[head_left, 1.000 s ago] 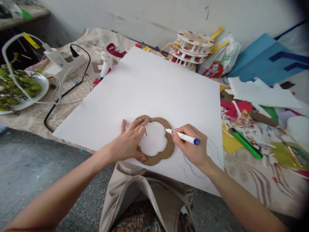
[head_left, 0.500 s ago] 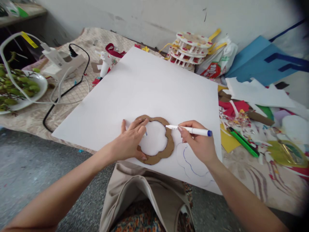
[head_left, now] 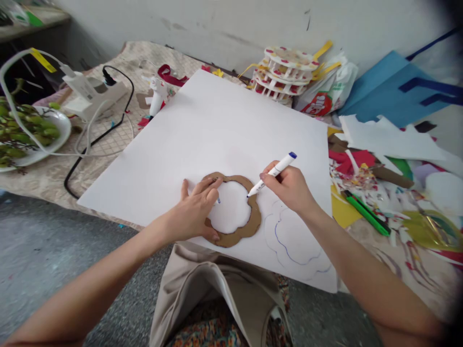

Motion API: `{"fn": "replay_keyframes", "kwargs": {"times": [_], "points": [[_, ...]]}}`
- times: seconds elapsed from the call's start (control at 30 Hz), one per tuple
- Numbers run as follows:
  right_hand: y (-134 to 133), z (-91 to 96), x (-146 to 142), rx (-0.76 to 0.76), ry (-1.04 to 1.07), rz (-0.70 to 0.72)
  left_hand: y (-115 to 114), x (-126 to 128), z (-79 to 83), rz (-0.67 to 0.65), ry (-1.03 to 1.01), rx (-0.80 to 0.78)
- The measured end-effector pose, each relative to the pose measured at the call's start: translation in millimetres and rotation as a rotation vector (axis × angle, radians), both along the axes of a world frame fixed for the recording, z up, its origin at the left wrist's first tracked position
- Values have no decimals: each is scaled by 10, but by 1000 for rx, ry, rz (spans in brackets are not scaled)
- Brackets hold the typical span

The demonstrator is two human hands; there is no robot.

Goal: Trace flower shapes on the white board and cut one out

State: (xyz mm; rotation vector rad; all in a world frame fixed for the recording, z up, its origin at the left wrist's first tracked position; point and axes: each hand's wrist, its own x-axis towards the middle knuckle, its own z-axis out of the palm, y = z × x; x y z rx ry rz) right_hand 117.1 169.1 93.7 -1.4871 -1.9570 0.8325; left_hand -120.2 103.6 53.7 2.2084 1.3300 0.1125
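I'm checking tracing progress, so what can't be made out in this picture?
Head view:
brown cardboard flower-shaped stencil: left rim hidden under the left hand.
white marker with blue end, in the right hand: tip contact too small to tell.
white plate of greenery: cut off by the left edge.

The sheet (head_left: 217,125) is plain white. On it lie a brown ring (head_left: 253,226) and a thin blue line (head_left: 278,238). The pen (head_left: 275,172) over the sheet is white with a blue end. Right of the sheet are a green and black cutter (head_left: 367,214), red scraps (head_left: 350,161) and blue paper (head_left: 390,91). Left of the sheet, a black cable (head_left: 92,143) crosses a tan cloth (head_left: 43,180).
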Motion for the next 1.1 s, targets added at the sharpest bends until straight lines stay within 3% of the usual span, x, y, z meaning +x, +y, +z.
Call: {"fn": "replay_keyframes", "kwargs": {"times": [0.17,0.6,0.83,0.97,1.1], "points": [[103,18,-82,-39,-103,50,3,8,14,-3,15,-1],[290,-82,-99,-178,-106,141,3,3,25,1,-5,-24],[418,-90,-118,-137,-132,179,0,5,19,8,-19,-14],[428,-89,-97,-112,-62,162,-2,0,2,8,-1,-17],[343,-96,-2,-135,211,101,-6,-7,-4,0,-6,-4]]}}
